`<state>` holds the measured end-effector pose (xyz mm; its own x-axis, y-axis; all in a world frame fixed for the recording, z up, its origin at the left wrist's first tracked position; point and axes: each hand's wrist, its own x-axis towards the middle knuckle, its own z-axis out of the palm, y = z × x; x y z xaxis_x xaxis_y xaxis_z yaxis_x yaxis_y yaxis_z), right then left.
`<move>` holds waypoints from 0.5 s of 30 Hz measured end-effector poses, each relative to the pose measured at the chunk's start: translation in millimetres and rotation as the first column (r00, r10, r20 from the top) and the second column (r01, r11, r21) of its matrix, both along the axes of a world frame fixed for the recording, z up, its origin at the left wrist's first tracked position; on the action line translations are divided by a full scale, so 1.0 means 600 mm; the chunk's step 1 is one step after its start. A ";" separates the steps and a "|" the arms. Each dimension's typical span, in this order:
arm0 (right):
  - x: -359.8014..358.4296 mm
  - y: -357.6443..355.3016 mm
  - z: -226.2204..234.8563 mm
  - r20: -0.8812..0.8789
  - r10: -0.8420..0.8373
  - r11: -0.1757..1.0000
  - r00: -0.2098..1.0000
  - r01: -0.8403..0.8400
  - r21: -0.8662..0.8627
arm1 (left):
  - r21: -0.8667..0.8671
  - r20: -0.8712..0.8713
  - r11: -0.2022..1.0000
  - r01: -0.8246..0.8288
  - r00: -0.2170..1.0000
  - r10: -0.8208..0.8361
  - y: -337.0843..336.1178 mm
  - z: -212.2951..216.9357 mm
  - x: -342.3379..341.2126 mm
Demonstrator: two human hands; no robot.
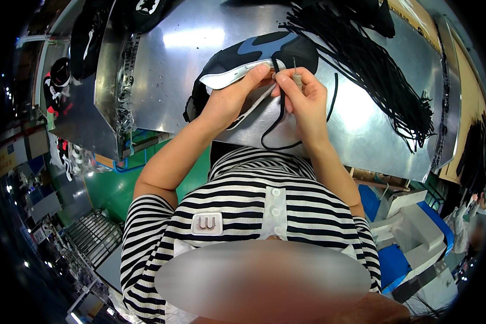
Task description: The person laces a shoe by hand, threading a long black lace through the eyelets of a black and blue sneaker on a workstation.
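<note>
A black shoe [221, 63] with blue-grey and white panels lies on the metal table in front of me. My left hand [228, 101] grips its white eyelet edge, thumb on top. At that edge, the fingertips of my right hand [306, 97] pinch a black shoelace [281, 105], whose loose end loops down toward the table's near edge. Between the right fingers also sits a thin needle-like tool [297, 79] with a pale handle, its metal point upward. My fingers hide the exact eyelet and part of the lace.
A long bundle of black laces [372, 70] lies to the right on the metal table [173, 65]. More dark shoes [86, 43] stand at the far left, past a raised metal edge. White and blue bins [410, 232] are at the lower right.
</note>
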<state>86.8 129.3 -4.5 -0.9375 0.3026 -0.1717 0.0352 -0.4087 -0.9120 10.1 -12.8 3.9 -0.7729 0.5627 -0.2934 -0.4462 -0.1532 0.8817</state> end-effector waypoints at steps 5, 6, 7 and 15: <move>0.006 -0.002 0.010 0.034 0.020 0.997 0.999 -0.023 0.073 | -0.082 -0.164 0.995 -0.053 0.986 0.039 0.002 0.009 0.015; 0.007 -0.003 0.010 0.037 0.026 0.995 0.999 -0.030 0.096 | -0.133 -0.181 0.988 -0.073 0.982 0.049 0.002 0.011 0.018; 0.010 -0.005 0.010 0.046 0.027 0.987 0.999 -0.033 0.155 | -0.183 -0.199 0.979 -0.094 0.978 0.057 0.001 0.011 0.020; 0.025 0.003 0.018 -0.076 0.005 0.868 0.997 0.033 0.495 | -0.179 -0.271 0.971 -0.156 0.957 0.104 -0.002 0.011 0.020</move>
<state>102.0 131.3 6.3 -0.9366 0.3429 0.0728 -0.0413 0.0982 -0.9943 22.2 -14.1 10.2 -0.8992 0.4034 -0.1691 -0.1879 -0.0070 0.9822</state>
